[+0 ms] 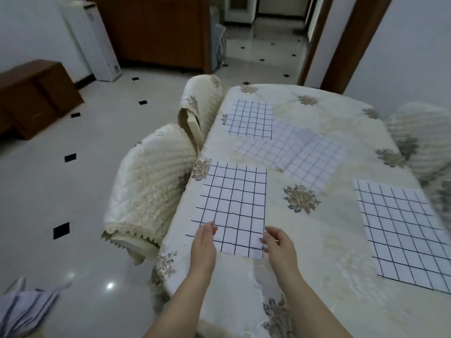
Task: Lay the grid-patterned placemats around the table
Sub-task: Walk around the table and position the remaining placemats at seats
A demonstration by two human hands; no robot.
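At the left we see a near chair (151, 181) and a far chair (202, 106) in quilted cream covers, close against the table (317, 252) with its flowered cloth. The nearest placemat (234, 203) lies flat by the table's left edge; the left hand (203, 242) rests straight-fingered on its near left corner; the right hand (278, 245) sits at its near right corner, fingers loosely bent against the edge, though we cannot tell whether they pinch it. Beyond, a far placemat (249, 119) lies by the same edge; pale overlapping placemats (300, 152) sit askew mid-table; a right placemat (402, 230) lies flat farther right.
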